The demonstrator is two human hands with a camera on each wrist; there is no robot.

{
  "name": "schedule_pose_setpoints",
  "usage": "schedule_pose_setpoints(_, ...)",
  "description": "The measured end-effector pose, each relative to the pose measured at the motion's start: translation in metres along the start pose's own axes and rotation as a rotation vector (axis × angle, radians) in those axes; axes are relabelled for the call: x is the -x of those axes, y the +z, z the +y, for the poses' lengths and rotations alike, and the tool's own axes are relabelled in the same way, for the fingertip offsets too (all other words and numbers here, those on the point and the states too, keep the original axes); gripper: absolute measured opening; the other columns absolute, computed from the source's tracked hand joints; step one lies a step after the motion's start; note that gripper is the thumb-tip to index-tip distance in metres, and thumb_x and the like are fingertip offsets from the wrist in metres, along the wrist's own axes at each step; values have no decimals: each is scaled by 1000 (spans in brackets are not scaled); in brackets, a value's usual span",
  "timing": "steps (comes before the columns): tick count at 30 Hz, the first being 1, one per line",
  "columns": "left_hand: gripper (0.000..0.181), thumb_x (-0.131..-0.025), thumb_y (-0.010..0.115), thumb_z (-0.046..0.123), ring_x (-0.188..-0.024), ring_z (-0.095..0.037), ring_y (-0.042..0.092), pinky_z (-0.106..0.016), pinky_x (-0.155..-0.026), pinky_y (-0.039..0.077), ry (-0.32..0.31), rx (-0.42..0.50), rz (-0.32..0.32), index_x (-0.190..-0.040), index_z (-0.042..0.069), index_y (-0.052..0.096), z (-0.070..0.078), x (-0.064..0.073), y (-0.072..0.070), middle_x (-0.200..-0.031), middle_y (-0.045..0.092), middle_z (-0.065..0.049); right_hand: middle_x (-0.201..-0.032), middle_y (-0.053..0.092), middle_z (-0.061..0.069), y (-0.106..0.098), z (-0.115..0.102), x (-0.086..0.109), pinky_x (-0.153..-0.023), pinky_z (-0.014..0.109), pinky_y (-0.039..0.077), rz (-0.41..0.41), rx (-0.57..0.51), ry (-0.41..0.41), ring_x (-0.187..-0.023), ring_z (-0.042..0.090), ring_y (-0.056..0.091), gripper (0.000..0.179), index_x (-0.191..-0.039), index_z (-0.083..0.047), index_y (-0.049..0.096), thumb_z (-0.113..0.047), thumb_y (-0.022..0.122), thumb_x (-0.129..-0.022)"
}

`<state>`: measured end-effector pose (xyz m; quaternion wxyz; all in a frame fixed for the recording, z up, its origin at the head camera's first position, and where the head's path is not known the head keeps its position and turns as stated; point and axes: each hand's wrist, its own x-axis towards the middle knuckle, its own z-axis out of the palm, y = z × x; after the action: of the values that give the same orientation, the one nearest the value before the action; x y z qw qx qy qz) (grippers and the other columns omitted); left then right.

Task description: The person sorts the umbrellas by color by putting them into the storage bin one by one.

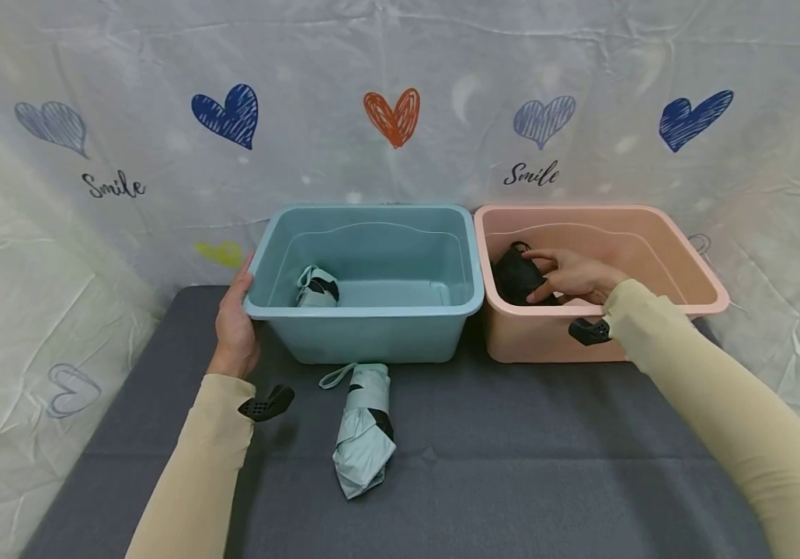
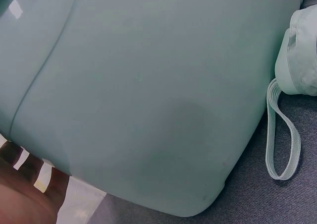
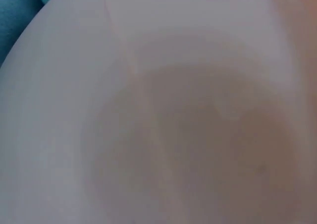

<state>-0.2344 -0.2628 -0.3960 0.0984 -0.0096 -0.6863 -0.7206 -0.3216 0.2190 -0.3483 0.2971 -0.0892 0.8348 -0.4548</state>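
In the head view my left hand (image 1: 235, 330) rests against the left side of a blue plastic bin (image 1: 365, 334), its fingers reaching up to the rim. The left wrist view shows those fingers at the edge of the bin's wall (image 2: 148, 95). Inside the pink bin (image 1: 554, 341), my right hand (image 1: 575, 276) grips a black folded umbrella (image 1: 514, 276) with a small loop on top. A pale mint folded umbrella (image 1: 365, 435) lies on the table before the blue bin, its strap (image 2: 296, 154) showing in the left wrist view. The right wrist view is filled by a blurred pale surface.
Another mint folded umbrella (image 1: 318, 287) lies inside the blue bin at the left, partly hidden by the front rim. The bins stand side by side on a dark grey cloth-covered table (image 1: 512, 466). A white curtain (image 1: 442, 54) printed with hearts hangs behind.
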Motion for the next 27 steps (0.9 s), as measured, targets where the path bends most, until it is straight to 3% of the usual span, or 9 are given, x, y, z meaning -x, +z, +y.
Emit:
schedule_pose_setpoints(9,52,-112,24,37,-155,-16,8,-47,-123,6,-5,9,-3,-164,30,19,0,0,0,-170,10,8,-163,17,29,4,-2,3,-82,46,52,0,-54,36,-134,45,38,97,-165,-10,10,0,72,-90)
schedule_pose_setpoints(16,52,-112,23,38,-155,-16,8,-48,-123,5,-18,21,-4,-164,31,19,0,1,0,-170,10,9,-162,11,32,2,-1,3,-76,47,55,13,-34,53,-139,47,33,98,-165,-11,12,-4,74,-90)
schedule_pose_setpoints(19,52,-112,24,38,-155,-16,7,-48,-123,4,-24,21,6,-164,32,19,1,1,1,-169,10,10,-162,14,32,2,-1,3,-73,46,56,11,-25,62,-134,46,38,97,-164,-11,13,-6,75,-90)
schedule_pose_setpoints(27,52,-112,23,38,-155,-16,8,-49,-123,4,-18,17,7,-164,31,20,1,1,1,-169,11,9,-161,17,34,2,-2,4,-78,48,55,-1,53,38,-145,49,24,97,-165,-12,13,-14,76,-91)
